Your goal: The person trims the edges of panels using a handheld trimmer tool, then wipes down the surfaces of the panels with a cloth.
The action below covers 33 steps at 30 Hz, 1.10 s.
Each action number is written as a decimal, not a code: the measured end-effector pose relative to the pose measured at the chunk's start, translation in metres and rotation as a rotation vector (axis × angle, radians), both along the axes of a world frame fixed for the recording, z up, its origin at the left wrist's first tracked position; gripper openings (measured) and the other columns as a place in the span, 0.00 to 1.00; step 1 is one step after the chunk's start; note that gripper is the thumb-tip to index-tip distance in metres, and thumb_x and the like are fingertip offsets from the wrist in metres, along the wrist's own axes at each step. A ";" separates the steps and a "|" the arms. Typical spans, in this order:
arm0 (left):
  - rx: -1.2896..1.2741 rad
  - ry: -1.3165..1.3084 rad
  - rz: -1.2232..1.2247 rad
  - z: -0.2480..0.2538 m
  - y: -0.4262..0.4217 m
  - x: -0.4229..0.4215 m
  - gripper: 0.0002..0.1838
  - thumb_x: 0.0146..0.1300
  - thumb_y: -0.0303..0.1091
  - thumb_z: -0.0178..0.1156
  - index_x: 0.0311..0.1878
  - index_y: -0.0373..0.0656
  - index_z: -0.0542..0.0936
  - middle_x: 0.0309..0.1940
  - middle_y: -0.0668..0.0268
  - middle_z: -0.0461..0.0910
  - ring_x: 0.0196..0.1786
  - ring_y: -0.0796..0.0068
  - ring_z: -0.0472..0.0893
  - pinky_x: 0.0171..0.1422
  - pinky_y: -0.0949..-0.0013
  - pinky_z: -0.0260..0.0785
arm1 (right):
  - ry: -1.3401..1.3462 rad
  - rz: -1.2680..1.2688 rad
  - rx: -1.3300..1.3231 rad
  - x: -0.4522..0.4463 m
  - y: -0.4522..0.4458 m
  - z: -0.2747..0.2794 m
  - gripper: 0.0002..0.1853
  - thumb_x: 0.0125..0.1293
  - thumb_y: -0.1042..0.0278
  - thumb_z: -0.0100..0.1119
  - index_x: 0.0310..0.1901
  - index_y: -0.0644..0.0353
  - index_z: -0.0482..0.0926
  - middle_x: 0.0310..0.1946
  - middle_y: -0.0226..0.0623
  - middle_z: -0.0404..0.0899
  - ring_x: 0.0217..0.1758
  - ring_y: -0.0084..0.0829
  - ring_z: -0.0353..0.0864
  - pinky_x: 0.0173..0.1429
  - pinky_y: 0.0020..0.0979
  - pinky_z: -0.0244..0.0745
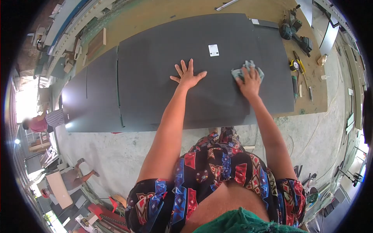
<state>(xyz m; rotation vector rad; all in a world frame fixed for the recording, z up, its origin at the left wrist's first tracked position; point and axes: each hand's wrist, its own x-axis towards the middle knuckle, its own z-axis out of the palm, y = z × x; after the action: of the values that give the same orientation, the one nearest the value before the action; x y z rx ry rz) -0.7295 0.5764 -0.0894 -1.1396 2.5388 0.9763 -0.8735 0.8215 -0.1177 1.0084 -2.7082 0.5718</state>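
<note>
Left hand (188, 79): palm down on the broad dark panel (163, 97), fingers open and spread wide, thumb extended toward the right hand. The panel lies directly beneath the fingers, in contact with them.

Right hand (250, 82): set on the folded gray-green cloth (259, 73), which lies flat against the panel. The fingers are extended and slightly apart over the cloth; its edges project on both sides of the fingers and beyond the fingertips. Whether the fingertips also pinch the fabric cannot be told. The 2 hands are well apart.

Panel: positioned on the brown worktable (316, 97), in front of the person's body. 1 white label (213, 50) is located between the 2 hands, farther from the body. 2 narrow dark lines cross the left part of the panel; whether they are slots or joints cannot be told.

Tools, right side of the worktable: 2 power drills (296, 34) lie near the far right corner of the panel. Nearer the body are 1 yellow-and-black tape measure (294, 65), just beside 1 yellow-handled tool (300, 64), and 1 green-handled tool (294, 83) beside the panel edge.

Background, left side: 2 other people (39, 123) are visible. The lower person is at a pale board (59, 189).
</note>
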 end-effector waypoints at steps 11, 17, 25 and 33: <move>-0.235 0.125 0.531 -0.031 -0.007 0.121 0.51 0.54 0.67 0.58 0.74 0.52 0.49 0.74 0.55 0.47 0.77 0.47 0.39 0.71 0.30 0.35 | -0.214 0.776 0.098 0.097 0.004 -0.003 0.24 0.60 0.63 0.58 0.60 0.47 0.72 0.70 0.33 0.58 0.74 0.38 0.52 0.74 0.53 0.48; -0.133 -0.313 0.815 -0.029 -0.020 0.192 0.59 0.48 0.78 0.54 0.76 0.61 0.39 0.77 0.58 0.32 0.77 0.48 0.29 0.66 0.22 0.36 | -0.209 0.910 0.165 0.070 0.039 0.004 0.23 0.59 0.69 0.56 0.58 0.46 0.73 0.68 0.30 0.61 0.74 0.34 0.53 0.75 0.48 0.48; -0.027 -0.285 0.748 -0.051 -0.025 0.194 0.62 0.45 0.80 0.54 0.75 0.64 0.31 0.76 0.59 0.22 0.76 0.45 0.23 0.68 0.23 0.36 | -0.032 0.345 0.121 -0.074 0.042 -0.024 0.28 0.62 0.65 0.54 0.66 0.43 0.66 0.71 0.36 0.57 0.74 0.42 0.53 0.74 0.50 0.49; 0.027 -0.338 0.740 -0.036 -0.021 0.187 0.63 0.45 0.79 0.55 0.75 0.65 0.30 0.76 0.59 0.21 0.75 0.44 0.22 0.67 0.23 0.36 | -0.045 -0.187 0.174 -0.057 -0.052 -0.021 0.27 0.65 0.52 0.53 0.66 0.36 0.65 0.72 0.43 0.53 0.74 0.52 0.49 0.70 0.61 0.47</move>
<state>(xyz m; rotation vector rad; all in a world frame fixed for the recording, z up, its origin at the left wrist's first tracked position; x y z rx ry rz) -0.5426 0.5550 -0.1251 -2.0936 1.8409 0.8351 -0.9306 0.7695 -0.1383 0.7751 -2.8915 0.3345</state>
